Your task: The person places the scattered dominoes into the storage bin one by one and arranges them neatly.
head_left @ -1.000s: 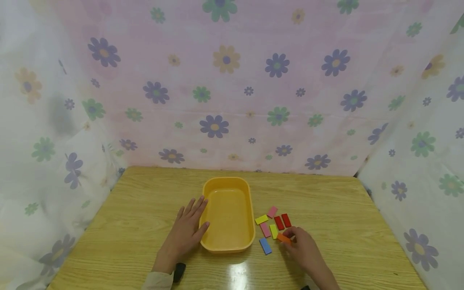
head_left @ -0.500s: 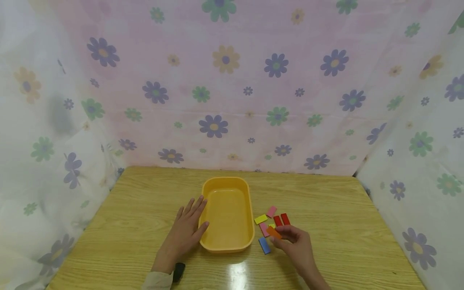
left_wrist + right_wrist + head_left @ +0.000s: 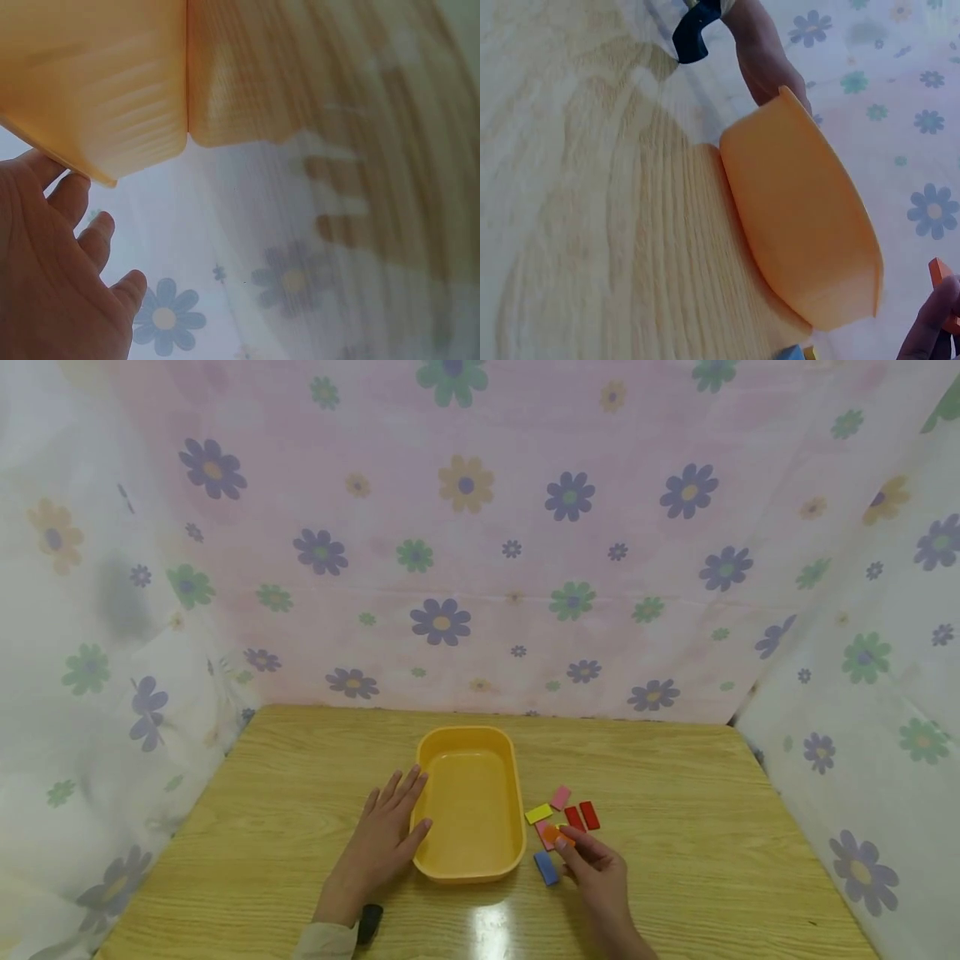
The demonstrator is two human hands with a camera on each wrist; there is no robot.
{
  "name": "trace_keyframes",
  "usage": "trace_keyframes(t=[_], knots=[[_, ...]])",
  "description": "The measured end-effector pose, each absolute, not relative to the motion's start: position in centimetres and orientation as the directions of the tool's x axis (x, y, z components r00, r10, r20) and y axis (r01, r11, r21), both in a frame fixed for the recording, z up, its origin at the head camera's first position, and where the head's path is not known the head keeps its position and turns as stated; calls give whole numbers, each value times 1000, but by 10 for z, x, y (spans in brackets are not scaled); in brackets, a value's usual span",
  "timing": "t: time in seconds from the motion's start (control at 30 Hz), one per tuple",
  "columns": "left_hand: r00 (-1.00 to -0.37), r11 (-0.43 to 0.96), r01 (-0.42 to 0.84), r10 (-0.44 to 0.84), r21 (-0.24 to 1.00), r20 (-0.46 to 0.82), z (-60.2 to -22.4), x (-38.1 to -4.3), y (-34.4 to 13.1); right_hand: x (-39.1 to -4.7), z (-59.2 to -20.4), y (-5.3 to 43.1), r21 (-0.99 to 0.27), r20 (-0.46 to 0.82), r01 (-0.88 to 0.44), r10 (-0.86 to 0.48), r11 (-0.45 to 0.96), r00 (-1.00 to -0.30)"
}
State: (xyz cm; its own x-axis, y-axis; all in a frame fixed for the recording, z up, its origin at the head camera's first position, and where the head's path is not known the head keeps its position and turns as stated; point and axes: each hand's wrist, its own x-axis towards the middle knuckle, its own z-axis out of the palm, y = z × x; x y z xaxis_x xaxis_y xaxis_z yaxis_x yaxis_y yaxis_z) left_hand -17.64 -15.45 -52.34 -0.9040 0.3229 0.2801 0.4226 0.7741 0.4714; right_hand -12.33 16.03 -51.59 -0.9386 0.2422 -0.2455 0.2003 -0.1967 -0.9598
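My right hand (image 3: 600, 881) pinches an orange block (image 3: 553, 835) between thumb and fingertips, held over the other small flat blocks. In the right wrist view, the orange block (image 3: 939, 273) shows at the right edge. My left hand (image 3: 390, 835) rests against the left side of a yellow tub (image 3: 522, 810), fingers spread and fingertips at its rim. Below the right hand's fingers lies a blue block (image 3: 546, 867). A pink block (image 3: 543, 833) and a second yellow one are partly hidden behind the orange block. The tub has nothing inside.
Farther back lie a yellow block (image 3: 538, 813), a pink block (image 3: 561, 797) and a red block (image 3: 589, 815) beside another red one. The wooden table (image 3: 300, 760) ends at a flowered curtain (image 3: 480, 568) behind and at both sides.
My right hand has lifted the orange block and moved it left, toward the tub, over the pink block. My left hand stays at the tub's rim.
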Motion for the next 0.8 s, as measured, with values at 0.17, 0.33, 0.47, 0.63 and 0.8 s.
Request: trace_keyframes(t=[0.17, 0.33, 0.47, 0.63, 0.8], knots=[[-903, 770, 425, 324, 476, 282, -523, -176, -154, -122, -519, 154, -955, -224, 161, 254, -248, -941], [-903, 775, 424, 321, 468, 285, -523, -176, -154, -120, -518, 147, -945, -207, 118, 277, -304, -938], [-903, 778, 424, 323, 464, 284, -523, -175, -154, -120, -515, 143, -943, -207, 108, 299, -316, -931], [-904, 780, 422, 323, 463, 279, -524, -175, -153, -122, -513, 139, -943, -233, 141, 296, -301, -927], [-907, 777, 416, 319, 472, 274, -523, -175, -152, -125, -514, 135, -946, -231, 149, 277, -289, -933]])
